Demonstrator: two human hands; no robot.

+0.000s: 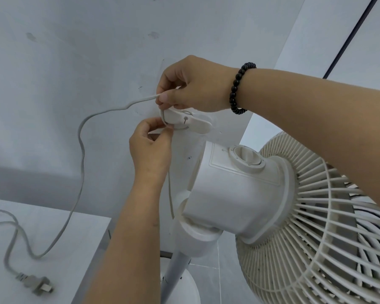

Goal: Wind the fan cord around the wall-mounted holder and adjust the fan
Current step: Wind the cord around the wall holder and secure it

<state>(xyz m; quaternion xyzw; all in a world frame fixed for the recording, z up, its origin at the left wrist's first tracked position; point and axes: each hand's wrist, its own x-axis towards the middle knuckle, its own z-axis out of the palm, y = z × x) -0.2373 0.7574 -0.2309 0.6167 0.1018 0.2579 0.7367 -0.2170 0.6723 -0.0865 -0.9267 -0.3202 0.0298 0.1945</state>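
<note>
Cord point(81, 150) hangs slack from the holder point(185, 121) at 12 o'clock above the fan point(239, 194), plug on the shelf at 8. Right hand point(191, 88) pinches it, left hand point(149, 145) pinches the lower run. Slack could slip the loop off, or tugging might yank the holder loose.

Right hand point(191, 86) raised, thumb-and-finger grip pinched; left hand point(150, 143) just below, fingertips pinched.

A plain domestic room: bare, scuffed pale-grey painted wall point(75, 62), grey floor tiles point(217, 270), a white plastic pedestal fan point(239, 194) beside a white tabletop point(64, 238).
</note>
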